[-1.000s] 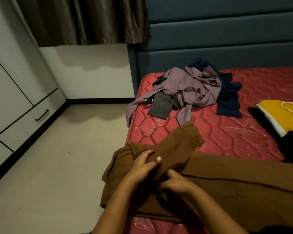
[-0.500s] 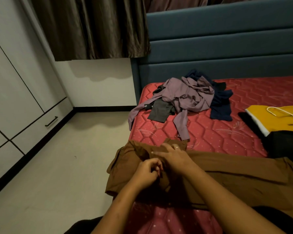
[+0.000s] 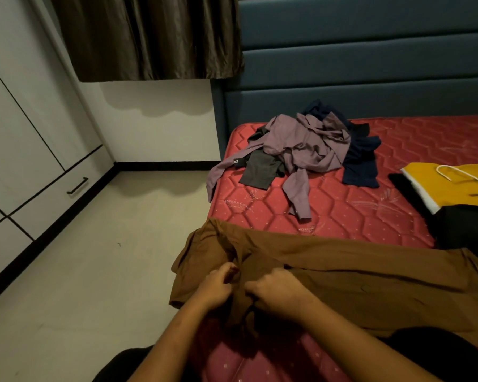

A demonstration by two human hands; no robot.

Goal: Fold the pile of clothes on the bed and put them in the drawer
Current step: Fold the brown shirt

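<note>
Now the brown garment (image 3: 342, 274) lies flatter across the near-left bed (image 3: 356, 210). The flap that stuck up toward the far side 1 s ago is tucked down, so the fold's underway, not done. R hand (image 3: 278, 295) has drawn back beside L hand (image 3: 214, 288), both w/ fingers curled, pinching brown cloth. Pile (image 3: 307, 144) waits farther off; drawer (image 3: 53, 191) far left, closed.
</note>
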